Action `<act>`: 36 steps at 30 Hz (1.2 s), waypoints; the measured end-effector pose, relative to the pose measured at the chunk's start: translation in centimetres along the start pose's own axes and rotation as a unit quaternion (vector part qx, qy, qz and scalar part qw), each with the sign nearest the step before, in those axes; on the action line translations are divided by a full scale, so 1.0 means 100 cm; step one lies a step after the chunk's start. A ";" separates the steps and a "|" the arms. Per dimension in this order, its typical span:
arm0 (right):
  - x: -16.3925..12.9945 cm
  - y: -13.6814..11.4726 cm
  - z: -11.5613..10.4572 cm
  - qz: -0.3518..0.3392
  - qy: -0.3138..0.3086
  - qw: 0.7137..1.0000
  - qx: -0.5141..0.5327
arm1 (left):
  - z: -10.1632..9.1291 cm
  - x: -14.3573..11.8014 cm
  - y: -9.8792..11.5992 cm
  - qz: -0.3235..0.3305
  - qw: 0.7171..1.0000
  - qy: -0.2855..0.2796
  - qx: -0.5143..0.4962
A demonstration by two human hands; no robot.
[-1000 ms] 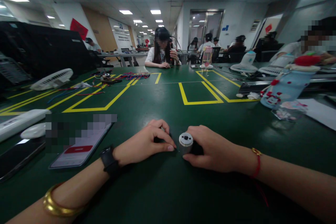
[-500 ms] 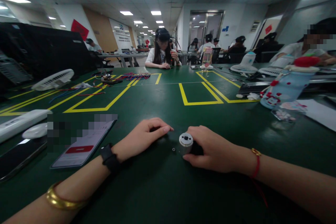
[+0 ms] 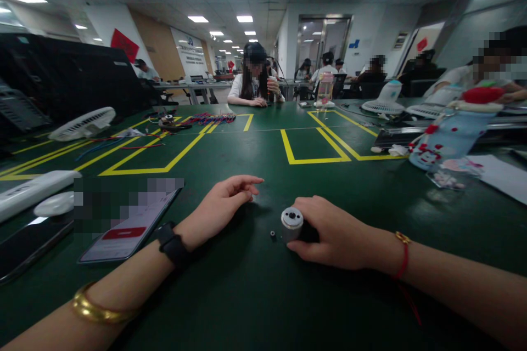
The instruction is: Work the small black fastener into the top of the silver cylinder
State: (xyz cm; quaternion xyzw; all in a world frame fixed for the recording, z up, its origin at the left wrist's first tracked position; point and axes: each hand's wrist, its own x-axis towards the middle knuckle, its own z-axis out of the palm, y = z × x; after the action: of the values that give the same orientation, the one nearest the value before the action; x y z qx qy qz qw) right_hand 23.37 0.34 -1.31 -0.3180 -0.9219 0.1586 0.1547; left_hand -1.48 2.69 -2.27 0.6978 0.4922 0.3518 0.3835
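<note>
The right hand (image 3: 335, 233) is wrapped around a small cylinder (image 3: 292, 222) with a silver end cap, holding it down on the green bench (image 3: 263, 296) near the person's edge, cap pointing left. Just beside the cap lies a tiny dark ring (image 3: 273, 235) on the bench surface. The left hand (image 3: 220, 205) hovers apart from both, fingers loosely spread and holding nothing. Further left, toward the bench's left edge, lies a phone (image 3: 129, 219).

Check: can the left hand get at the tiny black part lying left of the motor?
Probably yes. The black part lies bare on the mat, apart from the motor; the left hand hovers just beyond it, nothing between.
</note>
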 end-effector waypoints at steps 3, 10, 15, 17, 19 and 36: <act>0.000 0.000 0.000 0.003 0.000 1.000 -0.003 | 0.000 -0.001 0.000 0.003 1.000 -0.003 0.000; 0.001 0.000 0.000 0.005 0.000 1.000 -0.005 | 0.000 -0.003 0.005 -0.003 0.999 -0.039 0.029; 0.001 0.000 0.000 0.005 -0.003 1.000 -0.003 | 0.000 -0.003 0.003 0.002 0.998 -0.057 0.014; 0.001 0.001 0.001 0.001 0.002 1.000 -0.002 | 0.001 -0.005 0.005 0.025 0.996 -0.079 0.034; 0.000 0.002 0.002 -0.002 0.006 1.000 -0.004 | 0.001 -0.008 0.010 0.076 0.987 -0.119 0.077; -0.001 0.003 0.002 -0.005 0.007 1.000 0.000 | 0.017 -0.022 0.034 0.162 0.979 -0.004 0.123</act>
State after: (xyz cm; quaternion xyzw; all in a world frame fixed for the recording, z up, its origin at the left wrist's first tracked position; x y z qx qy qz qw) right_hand 23.51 0.51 -1.66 -0.3143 -0.9224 0.1556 0.1620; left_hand 0.84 -0.49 -0.27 0.8115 0.4106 0.3430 0.2349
